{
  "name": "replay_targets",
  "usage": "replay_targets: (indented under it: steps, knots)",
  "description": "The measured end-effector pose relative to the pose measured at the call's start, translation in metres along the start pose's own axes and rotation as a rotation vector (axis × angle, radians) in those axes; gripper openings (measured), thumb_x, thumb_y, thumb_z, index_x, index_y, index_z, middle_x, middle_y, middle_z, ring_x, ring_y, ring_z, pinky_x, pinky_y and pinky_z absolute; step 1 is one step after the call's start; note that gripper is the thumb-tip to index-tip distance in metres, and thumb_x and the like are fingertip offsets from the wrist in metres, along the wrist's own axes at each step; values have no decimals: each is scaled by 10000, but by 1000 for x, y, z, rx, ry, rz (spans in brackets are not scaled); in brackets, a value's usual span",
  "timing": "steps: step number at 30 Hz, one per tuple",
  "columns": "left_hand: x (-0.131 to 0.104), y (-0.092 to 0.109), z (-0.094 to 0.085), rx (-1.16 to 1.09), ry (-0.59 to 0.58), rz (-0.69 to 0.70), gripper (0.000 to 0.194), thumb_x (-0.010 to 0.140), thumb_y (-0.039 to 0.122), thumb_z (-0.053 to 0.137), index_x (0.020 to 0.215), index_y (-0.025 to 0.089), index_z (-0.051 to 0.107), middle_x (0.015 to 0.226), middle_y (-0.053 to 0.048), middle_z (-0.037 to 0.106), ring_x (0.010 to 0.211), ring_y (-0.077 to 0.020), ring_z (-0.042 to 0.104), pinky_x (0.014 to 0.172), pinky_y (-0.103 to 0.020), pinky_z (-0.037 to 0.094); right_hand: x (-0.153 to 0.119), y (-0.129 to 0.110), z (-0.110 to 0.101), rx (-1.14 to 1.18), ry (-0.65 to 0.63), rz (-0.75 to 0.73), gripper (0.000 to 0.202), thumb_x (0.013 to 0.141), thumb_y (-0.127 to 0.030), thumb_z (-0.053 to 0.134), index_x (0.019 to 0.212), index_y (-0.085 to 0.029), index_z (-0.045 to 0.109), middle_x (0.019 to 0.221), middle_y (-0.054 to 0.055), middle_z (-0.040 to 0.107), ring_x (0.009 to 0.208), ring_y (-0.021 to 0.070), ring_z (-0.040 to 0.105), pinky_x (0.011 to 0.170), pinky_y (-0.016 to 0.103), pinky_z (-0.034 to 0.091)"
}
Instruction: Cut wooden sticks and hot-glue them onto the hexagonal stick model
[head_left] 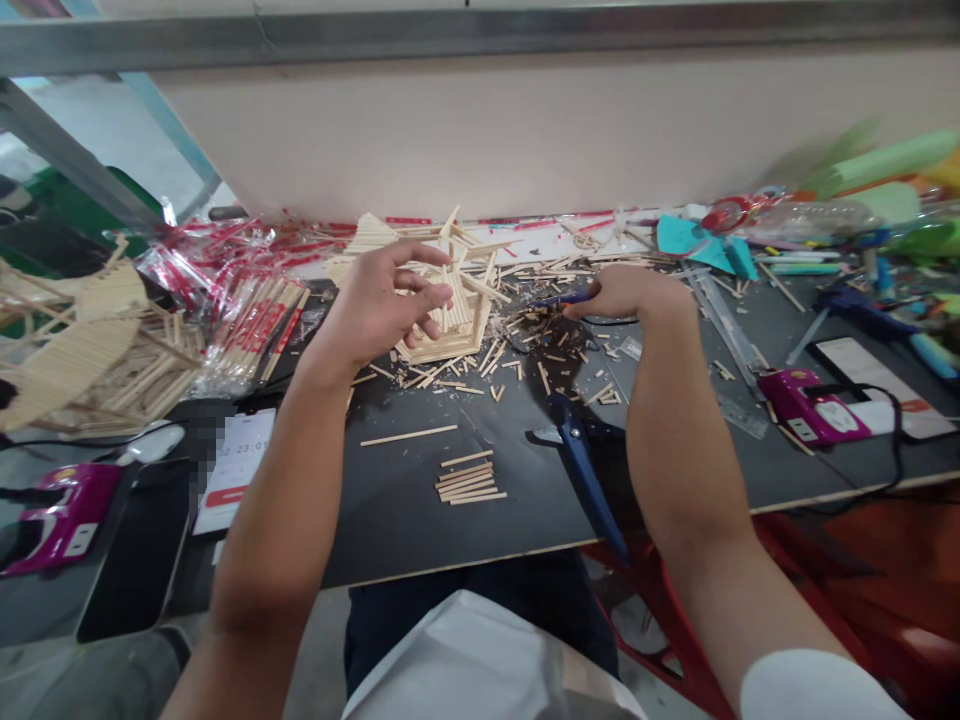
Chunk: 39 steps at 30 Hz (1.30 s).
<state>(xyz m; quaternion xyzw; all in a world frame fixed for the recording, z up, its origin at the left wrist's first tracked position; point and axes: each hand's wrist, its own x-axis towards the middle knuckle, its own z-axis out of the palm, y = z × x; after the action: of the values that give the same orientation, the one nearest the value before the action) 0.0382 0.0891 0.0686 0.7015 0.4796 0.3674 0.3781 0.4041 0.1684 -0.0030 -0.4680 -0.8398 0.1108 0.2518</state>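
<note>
My left hand hovers in front of a model built of thin wooden sticks, its fingers curled but apart, and I see nothing held in it. Beyond the scrap pile, my right hand pinches a slim blue-handled tool; its kind cannot be made out. Below lies a blue-handled cutter, near the front edge of the black table. A small row of cut sticks and one longer stick lie left of the cutter.
Stick offcuts litter the middle. Plastic-wrapped chopsticks and another stick model stand left, with phones in front. At right are a clear ruler, a magenta device and a blue glue gun.
</note>
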Motion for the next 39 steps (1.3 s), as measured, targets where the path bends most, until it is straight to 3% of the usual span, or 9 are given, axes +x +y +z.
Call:
replay_targets:
  steps: [2, 4, 6, 9, 12, 20, 25, 30, 39]
  knots:
    - [-1, 2, 2, -17, -4, -18, 341, 858, 225, 741, 1188, 205, 654, 802, -35, 728, 563, -165, 702, 396, -207, 465, 1, -22, -13, -111, -52, 159, 505, 695, -594, 918, 499, -274, 579, 434, 6, 520, 479, 189, 519, 611, 406, 506]
    - [-2, 6, 4, -37, -1, -38, 357, 846, 231, 751, 1185, 202, 644, 810, -36, 736, 556, -163, 703, 389, -206, 454, 3, -60, -24, -165, -4, 285, 311, 739, -520, 873, 738, -253, 714, 743, 78, 726, 712, 283, 680, 742, 483, 576]
    - [-4, 10, 6, -46, 7, -49, 374, 835, 227, 755, 1189, 202, 637, 811, -30, 741, 540, -155, 694, 382, -203, 438, 6, -107, -28, -19, 95, 190, 326, 781, -465, 836, 993, -230, 758, 973, 104, 779, 854, 305, 722, 825, 503, 607]
    - [-5, 13, 7, -46, 25, -44, 391, 841, 234, 755, 1210, 196, 632, 792, -24, 739, 536, -150, 687, 389, -211, 432, 9, -168, -21, 181, 94, -54, 411, 813, -458, 833, 1165, -268, 741, 1250, 91, 743, 1030, 313, 716, 904, 493, 623]
    - [-5, 14, 8, -38, 28, -21, 383, 865, 268, 755, 1221, 201, 630, 811, -30, 747, 568, -157, 695, 413, -228, 452, 13, -196, -7, 254, 28, -205, 384, 842, -406, 825, 1204, -324, 728, 1331, 39, 712, 1141, 309, 687, 990, 494, 610]
    - [-4, 15, 8, -99, 32, -27, 295, 859, 203, 743, 1135, 207, 641, 746, -6, 737, 542, -137, 658, 411, -222, 443, 15, -198, -1, 200, 31, -206, 319, 839, -444, 828, 1138, -438, 715, 1279, -22, 713, 1241, 326, 637, 1045, 546, 611]
    - [-5, 15, 6, -101, 42, -14, 296, 867, 237, 754, 1141, 219, 641, 748, -5, 733, 551, -130, 658, 412, -212, 437, 14, -202, -1, 208, 39, -237, 309, 849, -348, 807, 1147, -360, 725, 1336, 9, 702, 1325, 317, 607, 1057, 490, 585]
    - [-4, 12, 6, -70, 34, -6, 283, 880, 261, 750, 1137, 215, 641, 765, -10, 733, 555, -132, 660, 416, -218, 436, 14, -200, 0, 160, 36, -245, 321, 863, -304, 798, 1170, -334, 710, 1291, 21, 718, 1153, 301, 676, 1040, 489, 570]
    - [1, -2, -7, 95, 192, 91, 204, 841, 260, 750, 1032, 218, 696, 878, -25, 740, 509, -113, 612, 481, -250, 493, 15, -161, -13, 132, -13, -98, 511, 827, -440, 816, 1310, -318, 699, 1331, 57, 725, 1185, 348, 678, 1061, 546, 563]
